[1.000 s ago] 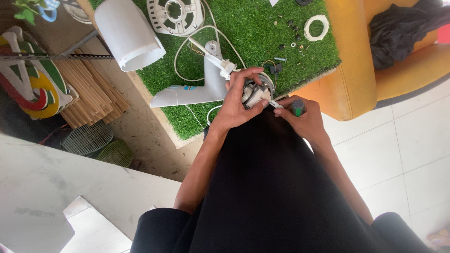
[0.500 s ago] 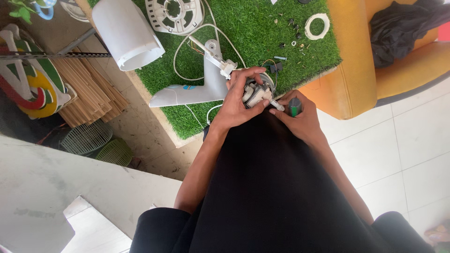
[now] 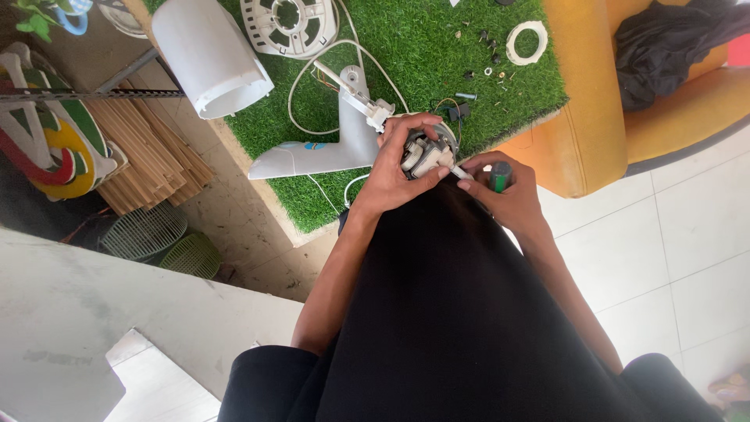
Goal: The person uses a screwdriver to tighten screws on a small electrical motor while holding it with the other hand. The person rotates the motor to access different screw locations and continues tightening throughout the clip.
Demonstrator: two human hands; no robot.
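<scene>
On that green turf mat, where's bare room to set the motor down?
Bare turf lies in the middle of the green turf mat, between the looping white cord and the scattered small screws. The mat's top edge is crowded by the round white grille, and its near edge by the white fan neck.

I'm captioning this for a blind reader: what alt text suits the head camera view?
Seen from above, the left hand grips a small grey fan motor while the right hand works a green-handled screwdriver against it, over a green artificial-grass mat strewn with white plastic fan parts, screws and a white ring.
</scene>
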